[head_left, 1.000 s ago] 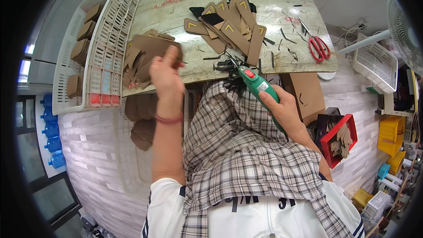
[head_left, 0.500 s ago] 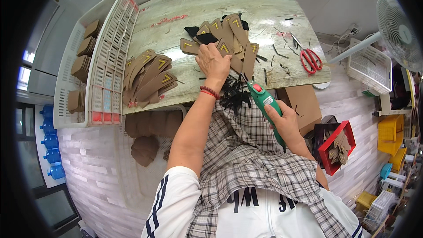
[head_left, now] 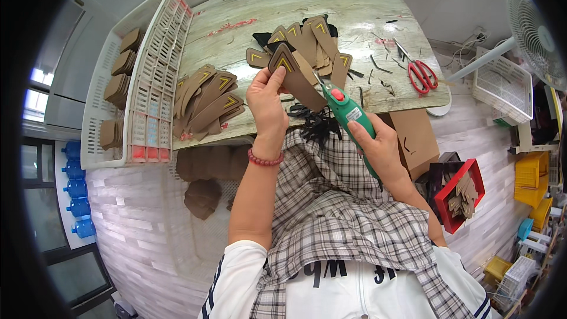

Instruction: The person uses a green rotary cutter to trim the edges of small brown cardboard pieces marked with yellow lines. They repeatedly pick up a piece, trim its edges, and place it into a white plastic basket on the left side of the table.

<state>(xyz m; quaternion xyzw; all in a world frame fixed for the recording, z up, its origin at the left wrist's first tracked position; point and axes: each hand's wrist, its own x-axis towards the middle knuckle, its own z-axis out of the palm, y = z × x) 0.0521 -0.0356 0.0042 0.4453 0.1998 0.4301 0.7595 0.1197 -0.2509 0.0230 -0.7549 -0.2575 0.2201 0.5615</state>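
My left hand (head_left: 267, 101) pinches one end of a brown flat piece (head_left: 303, 90) with a rounded tip and yellow chevron marks. The piece is lifted over the table's near edge and slants down to the right. My right hand (head_left: 384, 150) is wrapped round a green handheld power tool (head_left: 348, 110) with a red button; its thin metal tip is close to the piece, and I cannot tell whether they touch. Beyond is a heap of similar brown pieces (head_left: 323, 38) with black material among them. Black strips (head_left: 322, 125) hang in a bundle at the table edge.
Another brown pile (head_left: 207, 103) lies left on the table (head_left: 221, 9). A white crate (head_left: 150, 88) with stacked brown pieces stands beside it. Red-handled scissors (head_left: 422, 77) and black scraps lie right. A red-rimmed box (head_left: 479, 180), a cardboard box (head_left: 416, 139) and a fan (head_left: 534, 35) are further right.
My left hand has come back from the heap towards me and raised a brown piece from it. The green tool has shifted slightly, its tip now beside that piece.
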